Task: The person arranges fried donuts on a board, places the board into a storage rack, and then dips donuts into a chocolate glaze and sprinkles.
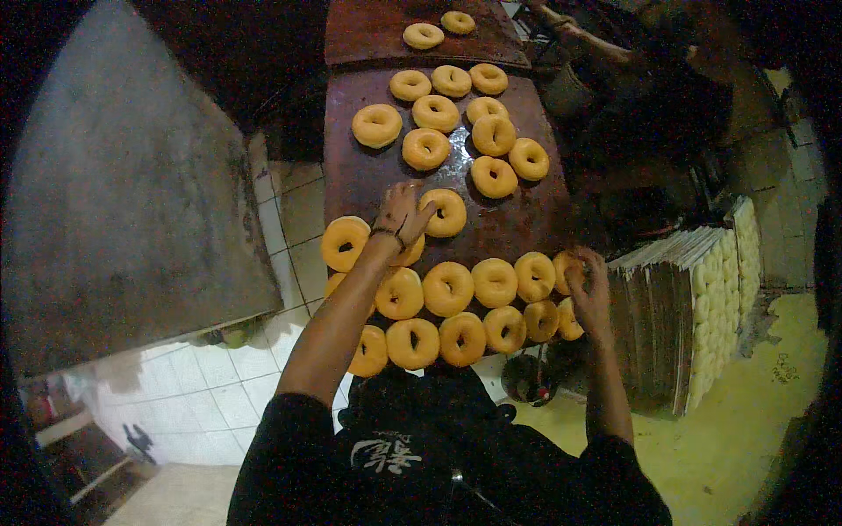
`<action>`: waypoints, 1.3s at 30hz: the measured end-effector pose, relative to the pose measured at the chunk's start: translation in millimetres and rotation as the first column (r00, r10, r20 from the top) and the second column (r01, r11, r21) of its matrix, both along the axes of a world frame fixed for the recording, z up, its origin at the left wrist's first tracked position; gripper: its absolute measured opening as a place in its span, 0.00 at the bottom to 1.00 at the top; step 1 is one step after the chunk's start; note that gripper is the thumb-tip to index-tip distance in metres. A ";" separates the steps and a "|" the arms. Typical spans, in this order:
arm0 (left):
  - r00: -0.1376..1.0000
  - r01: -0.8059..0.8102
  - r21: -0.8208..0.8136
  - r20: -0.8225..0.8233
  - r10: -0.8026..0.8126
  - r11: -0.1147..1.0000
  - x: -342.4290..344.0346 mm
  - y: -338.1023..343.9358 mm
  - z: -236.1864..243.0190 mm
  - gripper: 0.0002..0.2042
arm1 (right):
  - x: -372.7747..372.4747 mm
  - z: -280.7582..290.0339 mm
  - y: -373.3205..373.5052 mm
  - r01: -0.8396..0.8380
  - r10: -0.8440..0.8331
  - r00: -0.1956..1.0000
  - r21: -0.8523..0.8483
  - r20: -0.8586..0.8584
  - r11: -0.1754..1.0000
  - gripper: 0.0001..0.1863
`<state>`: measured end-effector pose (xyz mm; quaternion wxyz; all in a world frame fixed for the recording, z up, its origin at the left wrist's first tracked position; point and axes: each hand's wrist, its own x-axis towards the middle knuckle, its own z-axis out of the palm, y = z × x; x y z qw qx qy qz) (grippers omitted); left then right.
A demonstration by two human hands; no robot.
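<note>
Golden ring doughnuts lie on a dark brown board (pixel 495 237), in two crowded rows near me and scattered farther up. My left hand (pixel 402 215) is over the board, fingers apart, touching or just beside a single doughnut (pixel 450 219); another doughnut (pixel 408 254) is partly hidden under it. My right hand (pixel 588 285) is at the right end of the rows, fingers curled onto an end doughnut (pixel 563 263), which it partly covers. A second board (pixel 368 31) with two doughnuts lies at the far end.
A large grey surface (pixel 140 219) stands at left, above white floor tiles (pixel 202 394). At right, a stack of thin sheets (pixel 667 307) with a pale bumpy side stands on yellow floor (pixel 754 368). Another person's arm (pixel 588 39) shows at upper right, amid dark, unclear objects.
</note>
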<state>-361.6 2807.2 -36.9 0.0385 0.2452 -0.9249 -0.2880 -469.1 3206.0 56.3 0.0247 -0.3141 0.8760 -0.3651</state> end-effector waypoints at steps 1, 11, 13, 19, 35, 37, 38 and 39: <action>0.998 -0.020 0.023 0.064 0.018 1.000 -6.7 -6.4 -18.9 0.38 | -3.8 -13.3 30.7 0.045 -0.043 0.997 -0.025 0.067 0.999 0.25; 0.918 0.056 -0.134 0.397 0.002 0.989 -62.8 82.5 35.7 0.42 | 139.6 -223.1 384.3 0.607 -0.576 0.333 0.298 0.746 0.737 0.23; 0.903 0.194 -0.236 0.423 -0.079 0.952 -59.8 90.5 34.2 0.42 | 168.1 -231.1 378.0 0.476 -0.573 0.288 0.405 0.767 0.781 0.24; 0.834 0.302 -0.257 0.537 -0.124 0.918 -52.8 105.2 24.0 0.42 | 120.3 -266.6 448.2 0.386 -0.660 0.443 0.536 0.607 0.751 0.31; 0.613 -0.785 0.106 -0.014 0.790 0.611 337.7 158.7 61.0 0.19 | -152.5 -95.7 -143.3 -0.271 0.455 0.818 0.461 -0.352 0.845 0.33; 0.497 -0.867 0.047 0.111 0.860 0.495 425.7 189.5 16.5 0.21 | -149.7 -86.9 -138.1 -0.295 0.470 0.787 0.426 -0.400 0.855 0.32; 0.381 -0.920 0.177 0.192 0.905 0.350 486.6 212.5 -17.1 0.22 | -141.6 -81.1 -139.5 -0.323 0.483 0.767 0.397 -0.421 0.859 0.32; 0.256 -0.937 0.282 0.151 0.955 0.207 589.0 253.2 -49.7 0.25 | -125.7 -77.9 -155.4 -0.435 0.494 0.847 0.279 -0.198 0.856 0.31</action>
